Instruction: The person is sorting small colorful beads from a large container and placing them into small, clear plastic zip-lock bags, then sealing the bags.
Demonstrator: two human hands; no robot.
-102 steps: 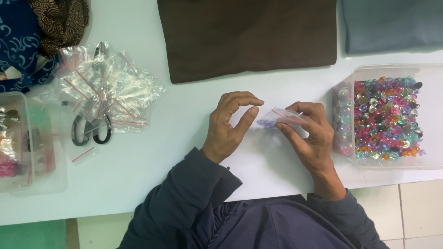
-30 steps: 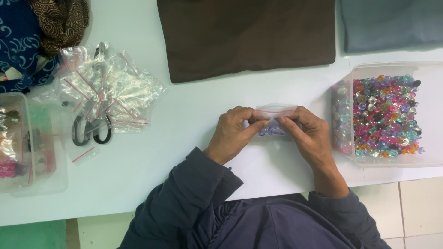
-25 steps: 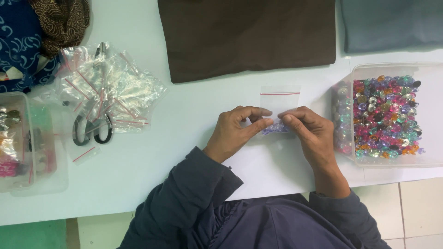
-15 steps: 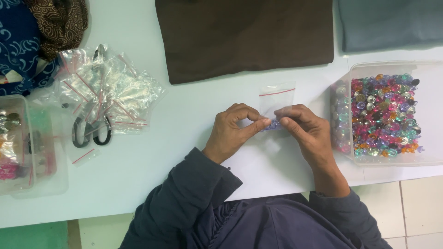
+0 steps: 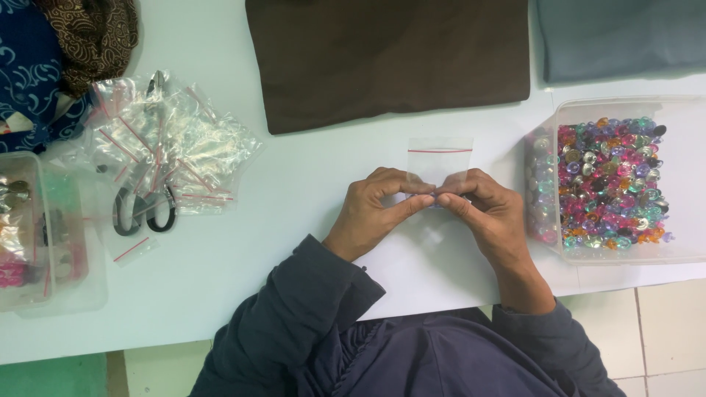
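**A:** Where does the bagging stand?

**B:** Midway, by the look of it. Both hands meet at the tabletop's centre, the left hand and right hand pinching the lower part of a small clear bag. The fingers of each are clenched on it, tips almost touching. A few beads seem to sit inside, mostly hidden by the fingertips. The bag's red-striped mouth stands free above the hands.

**A:** And what is left?

**B:** Plenty, I would judge. The box of beads at the right is full, and a heap of empty bags lies at the left, with scissors on its near edge. Whether this bag's mouth is sealed cannot be told.

**A:** Any change from the earlier frames?

**B:** Yes. About three seconds ago the bag was held lying sideways between the hands, off the tabletop. A second ago both hands covered it. Now it lies flat, its top sticking out beyond the fingers, and the hands have closed in lower down. The box, heap and scissors have not moved.
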